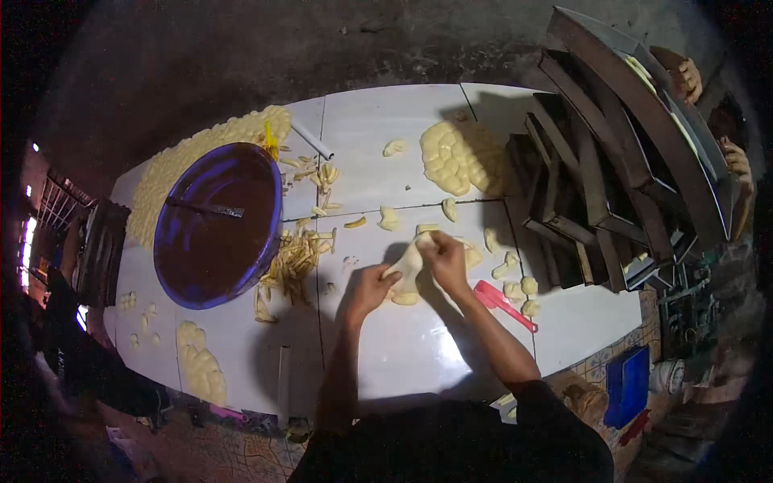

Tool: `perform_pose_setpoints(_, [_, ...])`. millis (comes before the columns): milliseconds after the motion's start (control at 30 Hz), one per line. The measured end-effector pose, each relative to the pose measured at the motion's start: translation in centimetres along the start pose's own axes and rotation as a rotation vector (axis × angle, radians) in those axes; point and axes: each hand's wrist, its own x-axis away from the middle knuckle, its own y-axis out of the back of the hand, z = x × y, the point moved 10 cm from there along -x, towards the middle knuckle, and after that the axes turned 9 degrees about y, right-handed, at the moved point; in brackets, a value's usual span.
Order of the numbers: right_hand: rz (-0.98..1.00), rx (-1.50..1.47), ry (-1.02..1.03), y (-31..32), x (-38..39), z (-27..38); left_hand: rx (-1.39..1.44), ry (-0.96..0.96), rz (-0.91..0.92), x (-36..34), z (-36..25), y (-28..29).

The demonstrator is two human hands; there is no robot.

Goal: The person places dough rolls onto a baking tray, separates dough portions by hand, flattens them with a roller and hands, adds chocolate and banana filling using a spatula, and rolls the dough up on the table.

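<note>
Between my two hands a thin, pale piece of dough [409, 266] is stretched just above the white tabletop. My left hand [374, 290] pinches its left edge, and my right hand [445, 262] grips its upper right part with fingers curled in. Around the hands lie small lumps of dough, one [405, 299] just below the stretched piece and another [389, 218] above it. A pink plastic tool with a handle [503, 304] rests to the right of my right forearm. Farther back sits a cluster of dough balls [455, 157], partly in shadow.
A blue basin [275, 209] of brown filling, with a dark flat tool [205, 208] in it, stands left. Pale yellow strips [294, 262] lie beside it; many dough balls [173, 165] lie behind. Dark metal pans [600, 165] pile up right, near another person's hands [737, 161].
</note>
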Motion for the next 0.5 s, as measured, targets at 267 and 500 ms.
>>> perform_pose_setpoints(267, [-0.276, -0.626, 0.321, 8.2, 0.0, 8.2, 0.141, -0.269, -0.450, -1.1, 4.3, 4.3])
perform_pose_setpoints(500, [0.162, -1.359, 0.625, 11.9, 3.8, 19.8, 0.258, -0.113, -0.472, -1.5, 5.4, 4.4])
